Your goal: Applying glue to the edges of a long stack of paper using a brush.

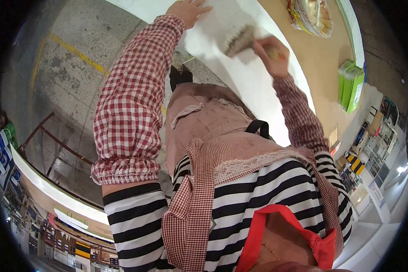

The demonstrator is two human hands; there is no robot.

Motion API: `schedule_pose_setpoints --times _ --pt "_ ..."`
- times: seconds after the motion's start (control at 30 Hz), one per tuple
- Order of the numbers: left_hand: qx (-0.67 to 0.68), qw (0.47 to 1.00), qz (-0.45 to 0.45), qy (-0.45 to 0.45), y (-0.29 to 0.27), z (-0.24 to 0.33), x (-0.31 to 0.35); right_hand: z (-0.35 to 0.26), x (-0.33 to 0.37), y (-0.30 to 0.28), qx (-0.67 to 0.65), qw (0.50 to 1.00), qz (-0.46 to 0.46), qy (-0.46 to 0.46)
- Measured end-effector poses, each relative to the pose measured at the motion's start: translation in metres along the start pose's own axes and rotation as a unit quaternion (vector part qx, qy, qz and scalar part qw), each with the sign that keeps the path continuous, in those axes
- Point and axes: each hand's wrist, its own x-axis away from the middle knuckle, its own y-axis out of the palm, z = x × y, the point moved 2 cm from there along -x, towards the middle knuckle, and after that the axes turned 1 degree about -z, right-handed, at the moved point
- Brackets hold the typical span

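A long white sheet [258, 90] lies along the edge of a tan tabletop [324, 63]. Near the sheet's far left edge, my left hand [188, 11] rests with its fingers spread, holding nothing. On the right, my right hand [274, 55] is closed around the handle of a wide brush [238, 41]. The brush's bristle end points left, over the white sheet. Motion blurs the brush, and I cannot tell whether its bristles touch the sheet. Red checked sleeve covers are on both of my forearms.
A clear plastic bag [310, 17] with yellowish contents sits on the tabletop's far right. Nearer, green-and-white packets [351, 85] lie at its right edge. Left of me is a concrete floor [75, 86] with a yellow line; a rusty metal frame [61, 143] stands there.
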Motion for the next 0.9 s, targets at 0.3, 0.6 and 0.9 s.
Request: schedule_pose_setpoints --times 0.3,0.6,0.9 --pt "-0.009 1.0 -0.001 -0.015 0.01 -0.004 0.001 -0.033 0.011 -0.023 -0.02 0.999 0.004 -0.027" --pt "-0.033 0.996 0.056 -0.056 0.008 0.002 0.001 0.007 0.026 -0.034 0.024 0.999 -0.047 0.01" --pt "-0.015 0.997 0.077 -0.02 0.0 0.01 -0.007 -0.029 -0.066 -0.009 -0.145 0.989 0.021 0.02"
